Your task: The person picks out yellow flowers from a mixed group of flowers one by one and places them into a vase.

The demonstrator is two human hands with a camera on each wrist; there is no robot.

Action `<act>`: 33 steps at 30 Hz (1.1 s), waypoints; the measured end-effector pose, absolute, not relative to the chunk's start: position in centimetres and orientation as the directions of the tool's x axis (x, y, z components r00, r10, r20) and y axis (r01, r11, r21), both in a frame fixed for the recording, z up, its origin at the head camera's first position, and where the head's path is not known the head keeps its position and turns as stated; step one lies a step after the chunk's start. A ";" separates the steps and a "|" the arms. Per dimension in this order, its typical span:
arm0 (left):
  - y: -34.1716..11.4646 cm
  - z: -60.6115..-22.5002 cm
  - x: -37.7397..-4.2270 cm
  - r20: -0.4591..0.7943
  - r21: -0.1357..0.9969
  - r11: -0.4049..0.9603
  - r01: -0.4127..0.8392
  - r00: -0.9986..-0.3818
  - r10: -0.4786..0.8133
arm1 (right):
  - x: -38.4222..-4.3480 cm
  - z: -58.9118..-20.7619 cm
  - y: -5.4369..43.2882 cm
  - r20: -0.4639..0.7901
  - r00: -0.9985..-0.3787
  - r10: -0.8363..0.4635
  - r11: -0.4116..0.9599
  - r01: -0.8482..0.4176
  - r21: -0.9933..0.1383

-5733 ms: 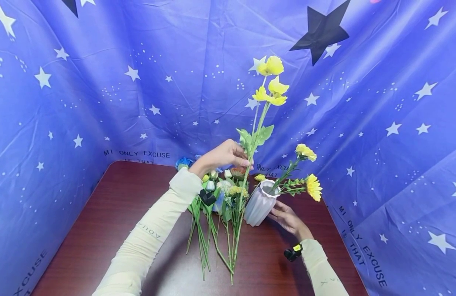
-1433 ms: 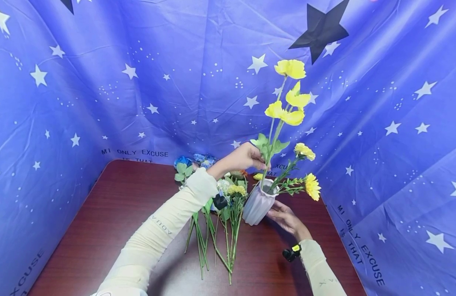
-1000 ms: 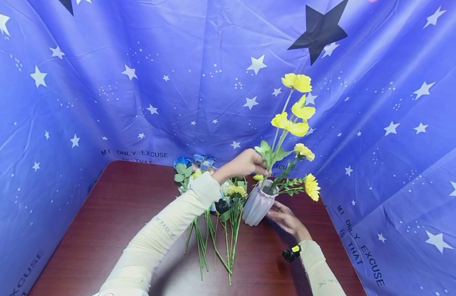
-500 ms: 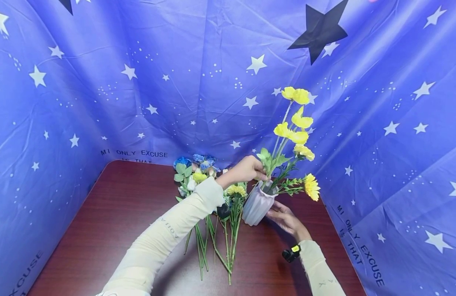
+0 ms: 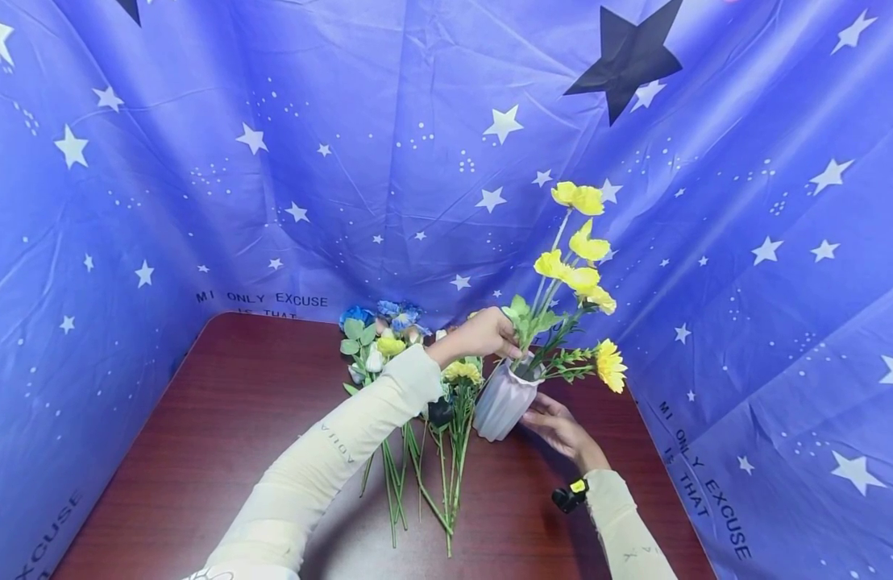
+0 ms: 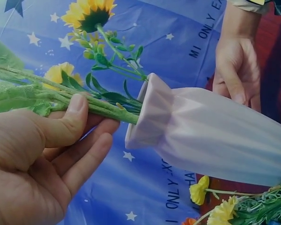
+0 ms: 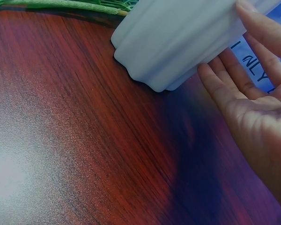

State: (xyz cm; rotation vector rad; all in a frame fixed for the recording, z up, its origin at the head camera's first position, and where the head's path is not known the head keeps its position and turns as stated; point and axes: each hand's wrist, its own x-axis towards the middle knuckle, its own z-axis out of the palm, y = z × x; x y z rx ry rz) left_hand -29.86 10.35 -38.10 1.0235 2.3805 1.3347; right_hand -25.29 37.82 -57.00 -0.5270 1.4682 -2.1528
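Note:
My left hand (image 5: pixel 485 333) pinches the green stem (image 6: pixel 100 108) of a tall spray of yellow poppy-like flowers (image 5: pixel 587 248) between thumb and fingers. The stem's lower part stands inside the mouth of a pale fluted vase (image 5: pixel 506 403), its end hidden there. My right hand (image 5: pixel 561 425) is at the right side of the vase, low down, with its fingers extended and fingertips touching the wall. A yellow daisy-like flower (image 5: pixel 610 366) and a ruffled yellow flower (image 5: pixel 601 300) lean out of the vase to the right.
Left of the vase lies a heap of cut flowers, among them a blue flower (image 5: pixel 356 316), a white bud (image 5: pixel 375 359) and a yellow flower (image 5: pixel 463 372). Their stems (image 5: pixel 450 491) point toward the front of the brown table (image 5: pixel 222 419). A starry blue cloth (image 5: pixel 388 201) encloses the table.
My left hand has carried the tall yellow spray rightward over the vase and then down, its stem entering the mouth. The flower heads now sit lower. My right hand stays at the vase.

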 end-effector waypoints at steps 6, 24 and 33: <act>10.9 -38.5 -30.1 0.165 0.785 0.360 0.504 -0.730 0.663 | -25.2 -57.0 37.8 0.034 -0.824 -0.566 -0.293 0.162 -0.942; 11.4 -39.3 -29.7 0.124 0.750 0.457 0.477 -0.782 0.611 | -25.1 -56.7 37.6 0.012 -0.837 -0.547 -0.258 0.155 -0.954; 11.5 -39.6 -29.6 0.109 0.787 0.439 0.434 -0.798 0.592 | -25.2 -56.9 37.6 0.017 -0.835 -0.550 -0.269 0.157 -0.950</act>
